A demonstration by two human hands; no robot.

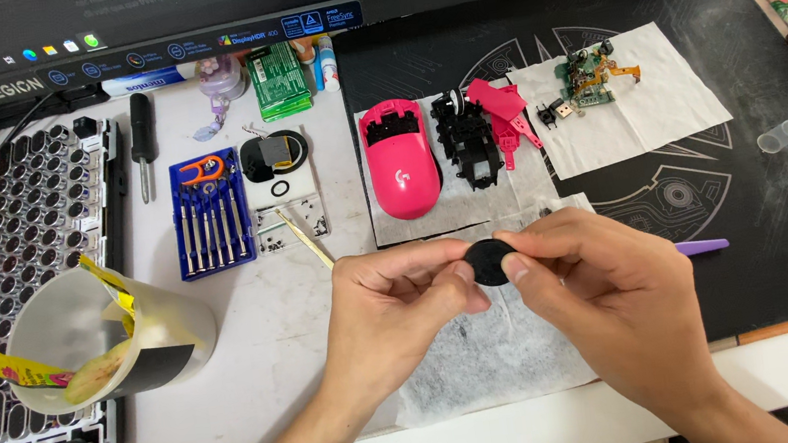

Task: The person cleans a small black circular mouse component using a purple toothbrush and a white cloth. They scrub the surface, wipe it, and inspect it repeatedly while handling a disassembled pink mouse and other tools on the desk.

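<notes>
In the head view, the left hand (393,297) and right hand (586,278) both pinch a small black disc (490,263) above a tissue (491,355) near the desk's front edge. Disassembly looks largely done: the pink mouse shell (399,161), black inner frame (465,143) and circuit board (587,80) lie apart.

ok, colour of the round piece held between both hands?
Black; the round disc shows best in the head view.
</notes>
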